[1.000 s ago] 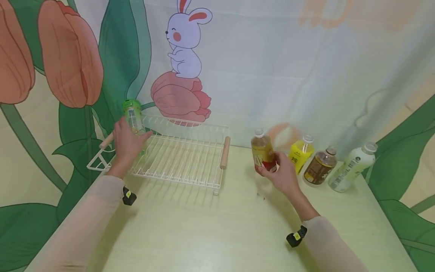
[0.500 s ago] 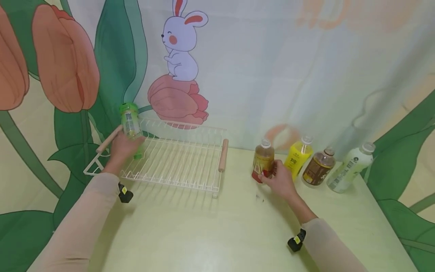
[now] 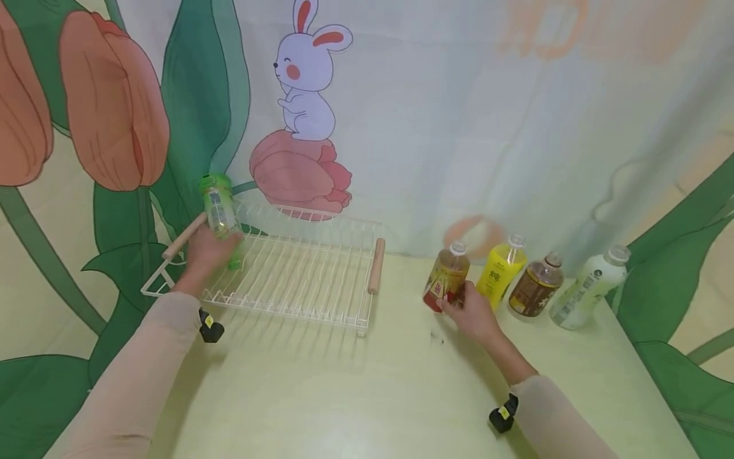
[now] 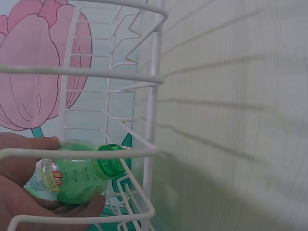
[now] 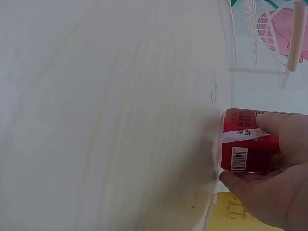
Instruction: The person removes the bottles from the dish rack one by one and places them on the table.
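Note:
My left hand (image 3: 208, 254) grips a clear green bottle (image 3: 220, 207), held upside down at the left end of a white wire rack (image 3: 298, 277). In the left wrist view the bottle's green cap (image 4: 111, 161) points down among the wires, and the fingers wrap around its body. On the right, my right hand (image 3: 477, 317) holds a bottle with a red and yellow label (image 3: 447, 277) and a white cap. The right wrist view has its red lower part (image 5: 248, 144) between thumb and fingers, its base right at the tabletop.
Right of the held bottle stand a yellow bottle (image 3: 500, 274), a brown-labelled bottle (image 3: 536, 290) and a pale green-white bottle (image 3: 590, 287) in a row. Wooden handles (image 3: 376, 266) flank the rack. A printed curtain (image 3: 413, 127) hangs behind the table (image 3: 355, 395).
The right hand has brought the red-and-yellow-labelled bottle down and rightward, closer to the yellow bottle. The left hand has sunk slightly toward the rack with the green bottle.

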`<move>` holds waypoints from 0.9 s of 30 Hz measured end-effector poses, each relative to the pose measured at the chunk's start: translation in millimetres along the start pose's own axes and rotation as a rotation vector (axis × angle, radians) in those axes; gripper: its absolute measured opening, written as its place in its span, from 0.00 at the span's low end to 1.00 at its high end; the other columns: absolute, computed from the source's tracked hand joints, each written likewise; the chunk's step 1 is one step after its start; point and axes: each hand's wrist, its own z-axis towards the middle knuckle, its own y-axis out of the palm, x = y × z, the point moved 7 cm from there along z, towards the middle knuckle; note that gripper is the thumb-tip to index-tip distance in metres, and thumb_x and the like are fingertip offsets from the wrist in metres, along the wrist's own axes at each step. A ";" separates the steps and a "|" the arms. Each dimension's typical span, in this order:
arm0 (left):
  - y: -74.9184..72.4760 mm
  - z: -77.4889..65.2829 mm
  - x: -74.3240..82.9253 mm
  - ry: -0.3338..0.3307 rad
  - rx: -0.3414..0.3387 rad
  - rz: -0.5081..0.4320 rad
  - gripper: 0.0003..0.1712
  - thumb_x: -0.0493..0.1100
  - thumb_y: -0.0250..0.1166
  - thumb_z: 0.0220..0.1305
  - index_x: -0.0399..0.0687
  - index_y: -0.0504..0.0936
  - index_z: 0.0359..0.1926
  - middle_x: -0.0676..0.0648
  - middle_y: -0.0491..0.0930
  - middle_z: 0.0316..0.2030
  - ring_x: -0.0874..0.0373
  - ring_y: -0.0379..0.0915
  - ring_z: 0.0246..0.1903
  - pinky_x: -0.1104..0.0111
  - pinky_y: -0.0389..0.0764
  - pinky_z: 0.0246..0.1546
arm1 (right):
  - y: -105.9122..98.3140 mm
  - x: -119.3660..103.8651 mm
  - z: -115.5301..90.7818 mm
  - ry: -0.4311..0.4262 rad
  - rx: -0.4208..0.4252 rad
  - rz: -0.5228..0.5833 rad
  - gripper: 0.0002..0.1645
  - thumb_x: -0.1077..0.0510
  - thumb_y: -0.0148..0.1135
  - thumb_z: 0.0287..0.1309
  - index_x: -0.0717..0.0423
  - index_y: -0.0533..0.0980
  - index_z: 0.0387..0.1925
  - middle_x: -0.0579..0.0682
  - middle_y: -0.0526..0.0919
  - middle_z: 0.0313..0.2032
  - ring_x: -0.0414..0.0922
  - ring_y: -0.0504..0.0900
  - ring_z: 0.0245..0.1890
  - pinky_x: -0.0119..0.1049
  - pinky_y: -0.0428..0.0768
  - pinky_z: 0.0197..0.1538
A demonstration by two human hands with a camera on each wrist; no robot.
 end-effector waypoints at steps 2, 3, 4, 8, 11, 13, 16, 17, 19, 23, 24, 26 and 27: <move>-1.4 1.3 -2.4 0.000 -0.004 -0.003 0.46 0.58 0.61 0.76 0.27 0.59 0.75 0.24 0.69 0.65 0.31 0.70 0.61 0.40 0.74 0.62 | 2.6 -2.0 -2.2 0.011 -0.018 -0.022 0.39 0.49 0.63 0.76 0.71 0.61 0.72 0.72 0.75 0.66 0.63 0.80 0.59 0.55 0.83 0.58; -1.9 1.8 -3.7 -0.001 -0.008 -0.006 0.45 0.58 0.62 0.75 0.27 0.61 0.75 0.24 0.70 0.64 0.32 0.71 0.61 0.40 0.75 0.61 | 3.9 -2.8 -4.0 0.014 -0.028 -0.032 0.39 0.49 0.63 0.76 0.71 0.61 0.72 0.73 0.75 0.66 0.62 0.79 0.59 0.55 0.83 0.58; -2.2 2.1 -5.8 -0.010 -0.015 0.001 0.45 0.59 0.63 0.74 0.26 0.62 0.74 0.24 0.71 0.64 0.32 0.71 0.60 0.40 0.75 0.61 | 5.3 -3.4 -6.4 0.021 -0.037 -0.042 0.40 0.48 0.64 0.75 0.71 0.61 0.72 0.72 0.75 0.65 0.62 0.79 0.58 0.55 0.83 0.58; -2.5 0.4 -10.4 -0.027 -0.041 0.034 0.44 0.57 0.67 0.72 0.26 0.65 0.71 0.25 0.74 0.62 0.33 0.73 0.57 0.40 0.77 0.57 | 8.3 -6.5 -24.8 0.038 -0.087 -0.064 0.47 0.45 0.66 0.73 0.76 0.59 0.73 0.77 0.72 0.66 0.68 0.77 0.63 0.61 0.79 0.62; -3.2 -3.2 -5.8 -0.001 -0.056 0.046 0.45 0.57 0.70 0.70 0.28 0.65 0.71 0.26 0.74 0.61 0.33 0.74 0.56 0.41 0.78 0.54 | 5.6 -14.0 -45.2 0.060 -0.143 -0.096 0.56 0.40 0.66 0.72 0.79 0.53 0.75 0.80 0.68 0.69 0.72 0.72 0.68 0.65 0.75 0.66; -4.0 -6.6 4.2 0.046 -0.074 0.043 0.44 0.56 0.71 0.70 0.29 0.66 0.71 0.27 0.75 0.60 0.35 0.75 0.55 0.42 0.80 0.53 | 0.4 -22.6 -59.5 0.069 -0.185 -0.130 0.62 0.35 0.65 0.71 0.79 0.48 0.77 0.79 0.62 0.73 0.73 0.66 0.72 0.66 0.71 0.69; -3.9 -15.0 26.5 0.131 -0.122 0.032 0.42 0.55 0.72 0.69 0.31 0.68 0.70 0.30 0.76 0.59 0.37 0.76 0.54 0.43 0.81 0.52 | -12.9 -47.1 -78.0 0.037 -0.241 -0.195 0.63 0.31 0.64 0.70 0.75 0.50 0.79 0.75 0.62 0.75 0.72 0.65 0.73 0.68 0.70 0.70; -3.6 -18.3 36.0 0.165 -0.132 0.029 0.41 0.55 0.73 0.69 0.32 0.70 0.69 0.30 0.77 0.59 0.37 0.77 0.54 0.43 0.82 0.51 | -18.9 -58.6 -82.4 0.004 -0.246 -0.224 0.62 0.31 0.64 0.70 0.74 0.52 0.79 0.74 0.64 0.74 0.71 0.67 0.72 0.68 0.71 0.68; -1.7 -27.0 56.6 0.239 -0.150 0.032 0.40 0.53 0.74 0.69 0.32 0.70 0.69 0.31 0.77 0.58 0.37 0.78 0.53 0.43 0.83 0.51 | -31.6 -84.4 -89.7 -0.072 -0.244 -0.252 0.56 0.32 0.64 0.70 0.70 0.58 0.78 0.72 0.69 0.72 0.70 0.71 0.70 0.67 0.73 0.67; 6.8 -48.1 101.8 0.370 -0.138 0.066 0.43 0.47 0.76 0.66 0.30 0.68 0.72 0.30 0.72 0.62 0.35 0.75 0.56 0.40 0.80 0.55 | -58.1 -140.7 -94.9 -0.252 -0.169 -0.277 0.49 0.37 0.68 0.69 0.65 0.64 0.76 0.66 0.73 0.70 0.67 0.77 0.65 0.65 0.79 0.61; 9.6 -53.9 113.3 0.403 -0.132 0.079 0.43 0.46 0.77 0.65 0.31 0.68 0.73 0.31 0.70 0.63 0.35 0.74 0.56 0.40 0.79 0.56 | -63.6 -153.3 -93.7 -0.295 -0.144 -0.271 0.48 0.40 0.70 0.69 0.64 0.65 0.76 0.65 0.73 0.71 0.66 0.77 0.65 0.65 0.79 0.61; 15.4 -65.8 136.5 0.467 -0.120 0.106 0.45 0.44 0.79 0.62 0.33 0.68 0.74 0.33 0.67 0.64 0.37 0.72 0.57 0.41 0.78 0.57 | -73.6 -175.1 -88.8 -0.371 -0.081 -0.281 0.48 0.44 0.73 0.67 0.62 0.64 0.77 0.63 0.72 0.72 0.64 0.77 0.65 0.64 0.79 0.61; 18.3 -72.0 147.6 0.499 -0.121 0.113 0.45 0.43 0.80 0.61 0.34 0.69 0.74 0.34 0.67 0.65 0.38 0.72 0.57 0.42 0.78 0.57 | -77.5 -183.9 -85.0 -0.397 -0.050 -0.287 0.48 0.45 0.74 0.66 0.61 0.64 0.77 0.62 0.71 0.73 0.63 0.77 0.66 0.64 0.79 0.61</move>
